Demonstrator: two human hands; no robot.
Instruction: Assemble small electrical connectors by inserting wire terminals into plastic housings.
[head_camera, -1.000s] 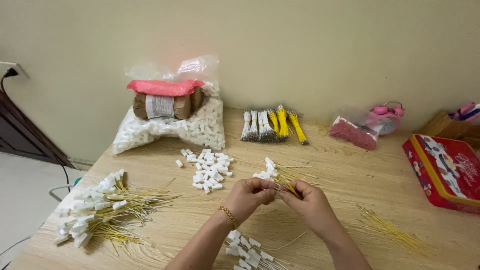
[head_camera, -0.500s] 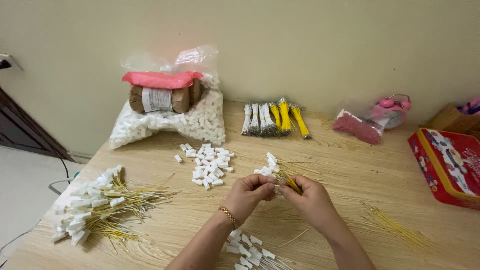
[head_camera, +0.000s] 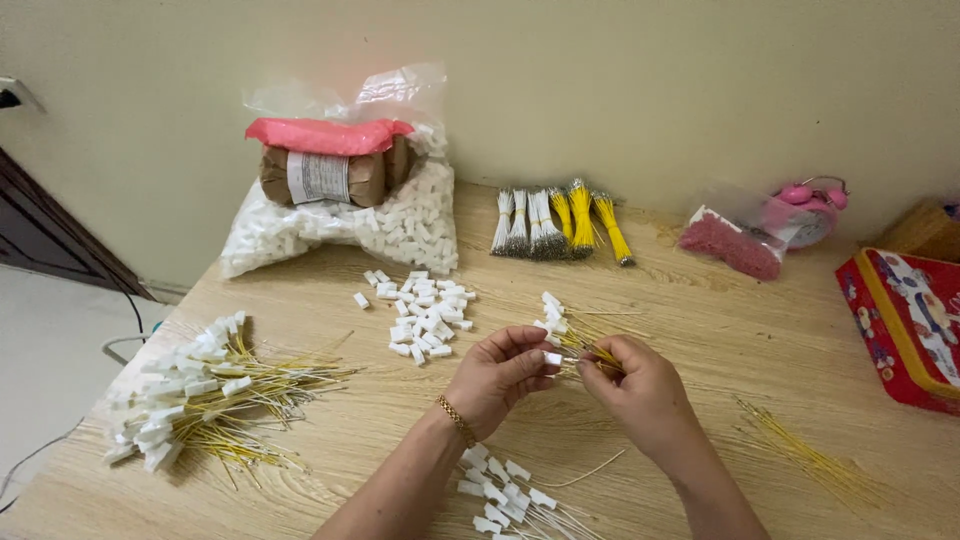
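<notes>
Left hand (head_camera: 500, 372) pinches white plug (head_camera: 553, 358); right hand (head_camera: 640, 392) pinches yellow wires (head_camera: 590, 352); thin wire could bend, miss plug, slip onto table (head_camera: 700, 300)

Head camera looks down, close over the table (head_camera: 700, 330); wall behind.

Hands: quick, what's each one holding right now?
Left hand: closed, pinching a small white connector.
Right hand: closed, pinching thin yellow wires that meet the connector.
</notes>
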